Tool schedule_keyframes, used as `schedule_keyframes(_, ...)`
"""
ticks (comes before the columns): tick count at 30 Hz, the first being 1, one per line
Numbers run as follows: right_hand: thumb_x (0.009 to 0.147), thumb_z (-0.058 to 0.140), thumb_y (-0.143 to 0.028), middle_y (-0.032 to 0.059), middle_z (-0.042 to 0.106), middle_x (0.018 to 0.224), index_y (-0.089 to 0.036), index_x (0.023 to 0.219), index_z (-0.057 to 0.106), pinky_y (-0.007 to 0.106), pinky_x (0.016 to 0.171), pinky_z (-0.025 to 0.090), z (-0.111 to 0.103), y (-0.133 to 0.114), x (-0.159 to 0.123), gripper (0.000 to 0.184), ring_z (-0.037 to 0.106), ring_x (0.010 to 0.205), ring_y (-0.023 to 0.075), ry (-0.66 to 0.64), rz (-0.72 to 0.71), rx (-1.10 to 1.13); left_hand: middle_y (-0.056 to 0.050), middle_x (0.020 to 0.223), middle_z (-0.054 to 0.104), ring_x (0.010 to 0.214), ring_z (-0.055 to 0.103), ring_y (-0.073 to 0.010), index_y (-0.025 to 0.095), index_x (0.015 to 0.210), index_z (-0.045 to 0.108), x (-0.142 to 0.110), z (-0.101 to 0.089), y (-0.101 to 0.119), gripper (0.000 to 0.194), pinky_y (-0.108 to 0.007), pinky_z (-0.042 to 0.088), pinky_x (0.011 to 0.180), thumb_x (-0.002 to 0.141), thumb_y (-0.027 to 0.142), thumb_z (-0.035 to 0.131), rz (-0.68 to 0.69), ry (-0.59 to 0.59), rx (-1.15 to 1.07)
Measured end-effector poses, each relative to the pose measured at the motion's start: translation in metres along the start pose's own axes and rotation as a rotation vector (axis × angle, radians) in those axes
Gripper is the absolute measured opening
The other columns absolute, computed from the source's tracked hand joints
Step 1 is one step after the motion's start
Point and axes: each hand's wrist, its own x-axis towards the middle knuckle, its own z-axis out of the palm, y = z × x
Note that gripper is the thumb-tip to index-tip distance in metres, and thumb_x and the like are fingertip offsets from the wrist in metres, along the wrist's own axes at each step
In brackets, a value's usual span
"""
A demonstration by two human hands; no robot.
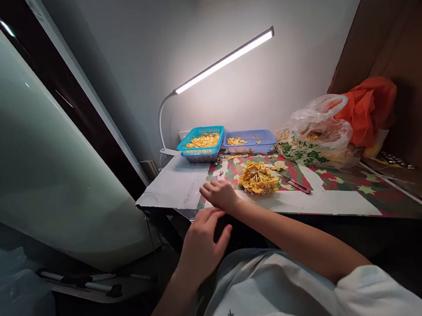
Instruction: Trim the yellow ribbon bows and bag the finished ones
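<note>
My left hand (203,241) is in front of the table's near edge, thumb apart from its bent fingers, holding nothing. Its fingertips are close to my right wrist; whether they touch it I cannot tell. Reaching across from the right, my right hand (220,195) is palm down over the near edge, fingers loosely spread and nothing visible in them. Just right of it, a round bunch of gold petal-like pieces (257,177) with wire stems sits on the table. A pair of tweezers with red handles (295,184) lies beside the bunch.
A teal basket (202,150) and a purple basket (266,146) with gold pieces stand at the back. A lamp (225,61) arches above them. To the right are a plastic bag (314,139), orange cloth (367,106) and cardboard (390,33). Camouflage-patterned covering (357,183) lies on the table (161,188).
</note>
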Motion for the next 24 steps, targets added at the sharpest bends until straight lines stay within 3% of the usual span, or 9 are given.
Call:
schedule_keyframes(3, 0.096, 0.040, -0.012, 0.0095, 0.069, 0.102, -0.018, 0.102, 0.064, 0.028, 0.063, 0.041, 0.016, 0.007, 0.000, 0.025, 0.063, 0.092, 0.0209, -0.034, 0.042, 0.002, -0.011, 0.104, 0.066, 0.099, 0.063, -0.0262, 0.016, 0.111, 0.062, 0.010, 0.004, -0.017, 0.026, -0.041, 0.053, 0.088, 0.090, 0.029, 0.055, -0.102, -0.123, 0.208)
schedule_keyframes(6, 0.094, 0.043, -0.011, 0.0095, 0.069, 0.102, -0.017, 0.102, 0.063, 0.028, 0.062, 0.042, 0.023, 0.011, 0.001, 0.023, 0.063, 0.092, 0.0211, -0.046, 0.053, 0.005, -0.017, 0.120, 0.062, 0.117, 0.057, -0.0306, 0.011, 0.118, 0.060, 0.021, 0.019, -0.035, 0.034, -0.043, 0.047, 0.101, 0.091, 0.030, 0.052, -0.184, -0.161, 0.356)
schedule_keyframes(9, 0.093, 0.046, -0.012, 0.0099, 0.068, 0.102, -0.017, 0.101, 0.064, 0.029, 0.064, 0.043, 0.024, 0.010, 0.001, 0.020, 0.062, 0.092, 0.0212, -0.025, 0.014, 0.009, -0.019, 0.131, 0.058, 0.127, 0.053, -0.0284, 0.010, 0.123, 0.058, 0.042, 0.032, -0.054, 0.036, -0.039, 0.043, 0.105, 0.095, 0.021, 0.040, -0.267, -0.223, 0.394)
schedule_keyframes(11, 0.094, 0.045, -0.013, 0.0103, 0.069, 0.101, -0.017, 0.102, 0.064, 0.029, 0.064, 0.043, 0.025, 0.008, 0.002, 0.021, 0.062, 0.091, 0.0209, 0.001, -0.010, 0.011, -0.020, 0.133, 0.058, 0.128, 0.052, -0.0302, 0.010, 0.131, 0.055, 0.061, 0.038, -0.068, 0.042, -0.041, 0.041, 0.106, 0.090, 0.019, 0.048, -0.358, -0.252, 0.444)
schedule_keyframes(14, 0.097, 0.041, -0.013, 0.0113, 0.070, 0.101, -0.016, 0.105, 0.066, 0.029, 0.065, 0.043, 0.030, 0.007, 0.003, 0.026, 0.062, 0.090, 0.0202, 0.048, -0.016, -0.009, -0.023, 0.154, 0.036, 0.145, 0.025, -0.0399, 0.010, 0.148, 0.038, 0.086, 0.046, -0.090, 0.076, -0.055, 0.023, 0.117, 0.080, 0.027, 0.066, -0.384, -0.281, 0.563)
schedule_keyframes(16, 0.097, 0.041, -0.013, 0.0116, 0.070, 0.103, -0.015, 0.106, 0.067, 0.029, 0.066, 0.043, 0.035, 0.009, 0.004, 0.027, 0.062, 0.089, 0.0198, 0.092, -0.006, -0.027, -0.021, 0.159, 0.026, 0.148, 0.019, -0.0394, 0.014, 0.152, 0.033, 0.098, 0.051, -0.102, 0.073, -0.059, 0.020, 0.117, 0.085, 0.027, 0.059, -0.408, -0.268, 0.595)
schedule_keyframes(20, 0.098, 0.044, -0.016, 0.0095, 0.071, 0.104, -0.018, 0.109, 0.067, 0.030, 0.067, 0.042, 0.043, 0.015, 0.006, 0.025, 0.061, 0.088, 0.0184, 0.198, -0.009, -0.004, -0.018, 0.160, 0.026, 0.137, 0.040, -0.0378, 0.020, 0.150, 0.040, 0.108, 0.059, -0.116, 0.054, -0.055, 0.038, 0.107, 0.096, 0.023, 0.038, -0.459, -0.257, 0.598)
schedule_keyframes(22, 0.098, 0.047, -0.017, 0.0076, 0.072, 0.103, -0.019, 0.109, 0.067, 0.029, 0.066, 0.041, 0.044, 0.017, 0.006, 0.024, 0.061, 0.087, 0.0175, 0.224, -0.015, 0.021, -0.019, 0.159, 0.029, 0.128, 0.048, -0.0392, 0.020, 0.148, 0.044, 0.110, 0.060, -0.119, 0.053, -0.055, 0.044, 0.099, 0.095, 0.024, 0.039, -0.420, -0.251, 0.598)
schedule_keyframes(24, 0.097, 0.049, -0.017, 0.0062, 0.072, 0.102, -0.019, 0.108, 0.068, 0.029, 0.066, 0.041, 0.043, 0.018, 0.006, 0.022, 0.061, 0.087, 0.0170, 0.231, -0.020, 0.032, -0.018, 0.158, 0.031, 0.129, 0.046, -0.0403, 0.021, 0.147, 0.044, 0.111, 0.060, -0.120, 0.054, -0.056, 0.042, 0.102, 0.093, 0.026, 0.043, -0.345, -0.240, 0.598)
